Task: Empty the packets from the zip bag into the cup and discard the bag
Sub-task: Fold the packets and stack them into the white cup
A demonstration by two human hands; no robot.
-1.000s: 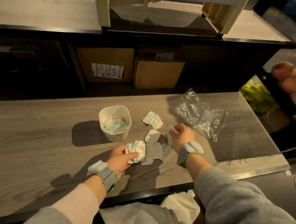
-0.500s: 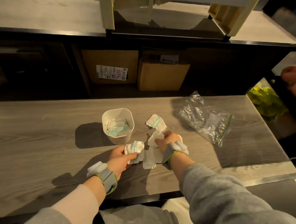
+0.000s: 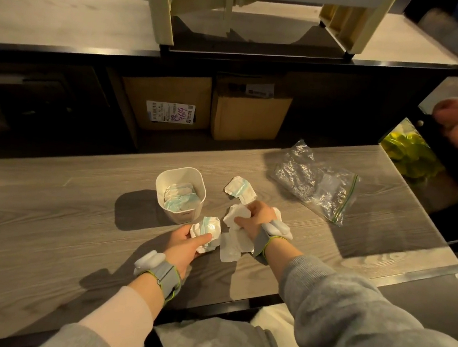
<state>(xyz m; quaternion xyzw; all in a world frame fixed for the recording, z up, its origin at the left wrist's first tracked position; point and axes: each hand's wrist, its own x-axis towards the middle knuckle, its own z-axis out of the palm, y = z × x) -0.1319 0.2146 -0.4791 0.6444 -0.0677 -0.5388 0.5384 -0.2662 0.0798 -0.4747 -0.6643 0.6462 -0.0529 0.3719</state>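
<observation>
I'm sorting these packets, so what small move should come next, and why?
Probably lift the left hand and drop its packet into the cup. That hand already grips one right beside the cup, while the right hand gathers loose ones on the table.

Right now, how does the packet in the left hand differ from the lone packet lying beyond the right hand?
The held packet is gripped by the left hand, close to the cup; the lone packet lies free on the table, farther off, nearer the zip bag. The held packet looks bunched up; the lone packet lies flatter. Both are crinkled, white with a pale blue band, and not yet in the cup.
</observation>
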